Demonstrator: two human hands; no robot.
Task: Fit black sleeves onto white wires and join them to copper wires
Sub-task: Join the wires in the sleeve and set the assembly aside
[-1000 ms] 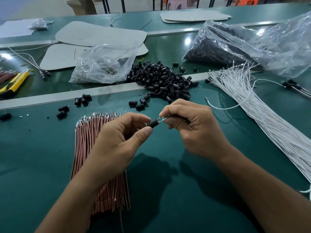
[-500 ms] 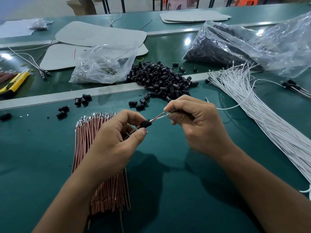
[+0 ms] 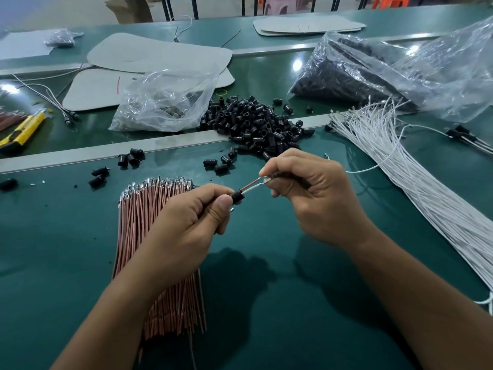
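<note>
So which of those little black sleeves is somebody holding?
The black sleeve pinched by the left hand, with a copper wire and a white wire running from it to the right hand. The other sleeves lie loose on the table.

I find no text, label, brand or number I can read anywhere in my view. The red mark on the grey sheet (image 3: 93, 94) is only a stroke, and the yellow cutter (image 3: 22, 132) shows no legible print.
</note>
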